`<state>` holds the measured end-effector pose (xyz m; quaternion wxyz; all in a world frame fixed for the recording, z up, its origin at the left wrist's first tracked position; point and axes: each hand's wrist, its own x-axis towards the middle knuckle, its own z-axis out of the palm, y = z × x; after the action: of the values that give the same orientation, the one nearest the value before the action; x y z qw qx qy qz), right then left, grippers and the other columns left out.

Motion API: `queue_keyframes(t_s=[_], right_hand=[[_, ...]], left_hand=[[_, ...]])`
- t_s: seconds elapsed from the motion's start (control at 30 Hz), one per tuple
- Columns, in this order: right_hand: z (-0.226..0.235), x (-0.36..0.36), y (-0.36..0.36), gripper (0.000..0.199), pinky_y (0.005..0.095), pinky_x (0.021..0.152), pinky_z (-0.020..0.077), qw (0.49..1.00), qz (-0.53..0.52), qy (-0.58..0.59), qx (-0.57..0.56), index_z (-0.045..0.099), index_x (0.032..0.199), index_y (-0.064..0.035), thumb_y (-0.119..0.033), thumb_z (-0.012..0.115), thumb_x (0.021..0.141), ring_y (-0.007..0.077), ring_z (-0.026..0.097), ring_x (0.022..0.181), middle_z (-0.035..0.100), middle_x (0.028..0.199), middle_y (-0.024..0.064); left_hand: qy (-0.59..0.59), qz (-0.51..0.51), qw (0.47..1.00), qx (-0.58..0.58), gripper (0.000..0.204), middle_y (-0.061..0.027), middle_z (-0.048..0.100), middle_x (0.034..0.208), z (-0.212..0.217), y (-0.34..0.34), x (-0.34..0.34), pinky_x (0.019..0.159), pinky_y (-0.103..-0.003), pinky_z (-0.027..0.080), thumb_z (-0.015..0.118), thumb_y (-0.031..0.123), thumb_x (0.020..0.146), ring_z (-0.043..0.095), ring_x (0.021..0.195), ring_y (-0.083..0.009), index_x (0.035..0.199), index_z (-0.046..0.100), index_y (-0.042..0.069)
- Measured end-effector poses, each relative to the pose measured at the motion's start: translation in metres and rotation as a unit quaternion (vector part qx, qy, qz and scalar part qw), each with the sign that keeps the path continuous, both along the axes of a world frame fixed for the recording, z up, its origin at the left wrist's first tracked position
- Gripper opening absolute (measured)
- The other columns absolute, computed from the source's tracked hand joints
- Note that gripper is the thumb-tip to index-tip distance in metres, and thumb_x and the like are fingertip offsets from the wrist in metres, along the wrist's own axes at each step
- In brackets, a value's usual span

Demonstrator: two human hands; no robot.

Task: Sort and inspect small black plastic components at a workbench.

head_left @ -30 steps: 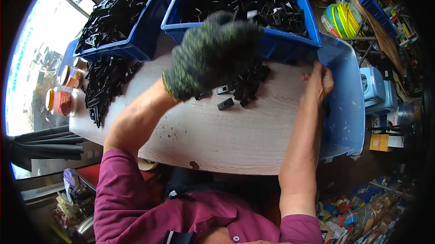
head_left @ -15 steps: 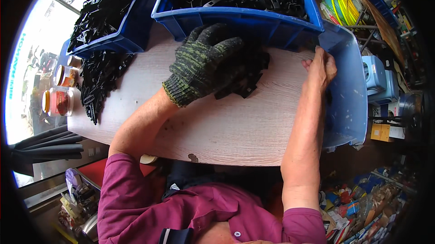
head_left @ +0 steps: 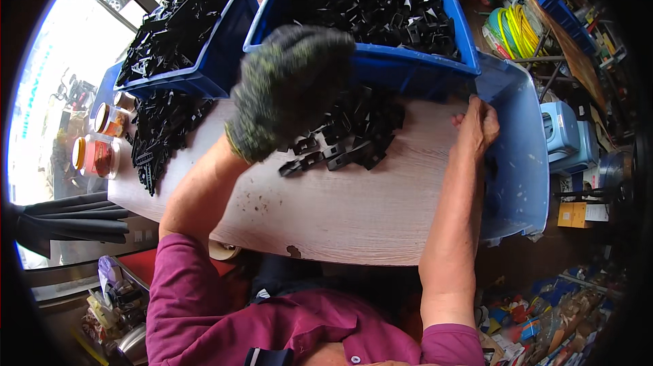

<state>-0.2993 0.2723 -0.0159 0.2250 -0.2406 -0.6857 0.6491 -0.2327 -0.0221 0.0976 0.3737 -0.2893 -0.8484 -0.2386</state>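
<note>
My left hand (head_left: 289, 87), in a dark green knitted glove, is above the table in front of the large blue crate (head_left: 425, 67). Motion smears its fingers, so I cannot see whether it holds anything. A loose heap of small black plastic parts (head_left: 367, 124) lies on the table just right of it. My bare right hand (head_left: 480, 124) is at the table's right edge, beside the pale blue tub (head_left: 520, 162). Its fingers are curled in, and what they hold, if anything, is hidden.
A second blue crate (head_left: 204, 73), full of black strips, stands back left. More black strips (head_left: 160, 138) spill over the table (head_left: 354, 223) before it. Two lidded jars (head_left: 98, 155) sit at the left edge. Coiled yellow hose (head_left: 520, 32) lies at the far right.
My left hand has lifted back toward the left, uncovering more of the black parts heap, which now spreads further toward me. My right hand stays by the tub. The view has shifted slightly.
</note>
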Motion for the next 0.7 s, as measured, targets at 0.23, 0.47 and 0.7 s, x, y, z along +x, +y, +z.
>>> queue_keyframes(t_s=[0.23, 0.47, 0.7], right_hand=[[-0.001, -0.002, 0.001, 0.028, 0.0276, 0.054, 0.0546, 1.000, 0.004, 0.002, -0.011, 0.064, 0.098, -0.0004, -0.026, 0.069, 0.088, 0.0108, 0.053, 0.058, 0.058, 0.076, 0.0040], [-0.004, 0.000, 0.003, 0.029, 0.0280, 0.055, 0.0554, 1.000, 0.006, 0.002, 0.000, 0.064, 0.099, -0.0010, -0.027, 0.069, 0.087, 0.0118, 0.054, 0.059, 0.060, 0.081, 0.0051], [-0.013, -0.006, 0.001, 0.029, 0.0281, 0.054, 0.0532, 1.000, 0.015, 0.010, -0.026, 0.065, 0.100, -0.0017, -0.028, 0.069, 0.088, 0.0128, 0.054, 0.061, 0.059, 0.083, 0.0063]], left_hand=[[-0.051, 0.116, 0.987, -0.098, 0.040, -0.0117, 0.069, 0.103, 0.021, -0.028, -0.104, 0.076, -0.041, 0.056, 0.070, 0.039, 0.088, 0.069, 0.093, -0.0301, 0.121, 0.065, 0.017], [-0.170, 0.186, 0.939, -0.234, 0.052, -0.0165, 0.062, 0.124, -0.009, -0.033, -0.190, 0.092, -0.048, 0.051, 0.058, 0.048, 0.092, 0.062, 0.112, -0.0359, 0.136, 0.055, 0.019], [-0.263, 0.169, 0.900, -0.304, 0.047, -0.0175, 0.064, 0.127, 0.001, -0.015, -0.175, 0.097, -0.050, 0.050, 0.055, 0.045, 0.091, 0.062, 0.116, -0.0385, 0.130, 0.061, 0.020]])
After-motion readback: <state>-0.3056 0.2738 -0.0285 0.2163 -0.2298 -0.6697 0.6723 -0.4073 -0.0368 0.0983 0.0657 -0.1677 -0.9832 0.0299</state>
